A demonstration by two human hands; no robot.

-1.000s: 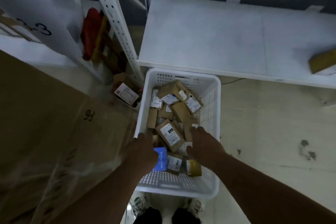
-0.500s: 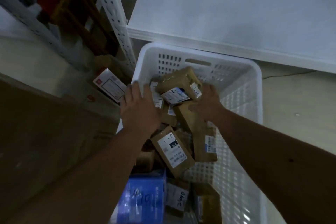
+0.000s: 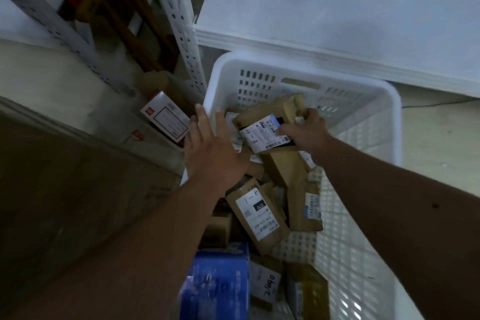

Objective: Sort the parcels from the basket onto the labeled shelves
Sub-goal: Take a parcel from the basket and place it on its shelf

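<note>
A white plastic basket on the floor holds several brown cardboard parcels with white labels. My right hand grips the topmost brown parcel, whose label reads "4-3", and holds it tilted at the basket's far end. My left hand hovers over the basket's left rim with straight, spread fingers and holds nothing. Below lies a parcel marked "4-1". A blue box sits at the near end.
A white shelf board runs just beyond the basket. A perforated white shelf post stands to its left, with a white box with red print on the floor beside it. A large brown carton fills the left side.
My view has come closer to the basket. My right hand has closed around the "4-3" parcel and tipped it up. My left hand has shifted a little left toward the rim.
</note>
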